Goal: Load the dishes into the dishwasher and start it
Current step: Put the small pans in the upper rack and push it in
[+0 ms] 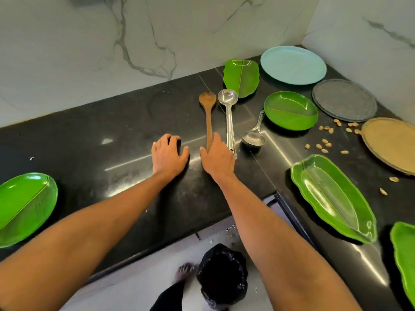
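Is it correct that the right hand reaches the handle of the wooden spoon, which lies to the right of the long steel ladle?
Not quite. In the head view the wooden spoon lies to the left of the long steel ladle, not the right. The right hand is indeed at the spoon's handle end.

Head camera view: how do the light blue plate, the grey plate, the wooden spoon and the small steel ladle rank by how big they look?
Largest to smallest:
1. light blue plate
2. grey plate, nearly alike, so unsure
3. wooden spoon
4. small steel ladle
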A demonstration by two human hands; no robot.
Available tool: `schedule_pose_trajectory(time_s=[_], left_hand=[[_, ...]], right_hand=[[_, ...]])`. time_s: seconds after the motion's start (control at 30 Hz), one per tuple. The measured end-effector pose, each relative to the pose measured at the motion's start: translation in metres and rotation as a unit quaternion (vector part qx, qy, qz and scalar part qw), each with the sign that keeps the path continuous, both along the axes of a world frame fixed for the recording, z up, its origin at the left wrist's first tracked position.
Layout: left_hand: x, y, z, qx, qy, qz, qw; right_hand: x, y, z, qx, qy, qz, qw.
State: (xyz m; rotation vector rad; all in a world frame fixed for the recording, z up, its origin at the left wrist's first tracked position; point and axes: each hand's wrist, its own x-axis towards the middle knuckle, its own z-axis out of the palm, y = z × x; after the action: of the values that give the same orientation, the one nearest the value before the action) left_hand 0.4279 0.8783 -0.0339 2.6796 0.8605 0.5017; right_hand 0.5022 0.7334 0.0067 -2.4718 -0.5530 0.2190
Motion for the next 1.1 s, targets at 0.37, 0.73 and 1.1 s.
schedule_pose_trajectory(time_s=[0.37,0.73,1.1], left_hand=[[0.064,0.044,0.001,-0.039,0.061,0.012,0.997],[0.060,0.047,0.007,-0.078,0.034,-0.015,0.996],[-0.019,-0.083,0.012,-0.208,-0.165,-0.250,0.931]], right_hand=[[0.086,0.080,0.016,-0.098,0.042,-0.053,0.993],[0.026,0.048,0.031,-0.003,0.049,-0.102,0.994],[-0.125,-0.145,0.041,0.170,0.098,-0.232,0.953]])
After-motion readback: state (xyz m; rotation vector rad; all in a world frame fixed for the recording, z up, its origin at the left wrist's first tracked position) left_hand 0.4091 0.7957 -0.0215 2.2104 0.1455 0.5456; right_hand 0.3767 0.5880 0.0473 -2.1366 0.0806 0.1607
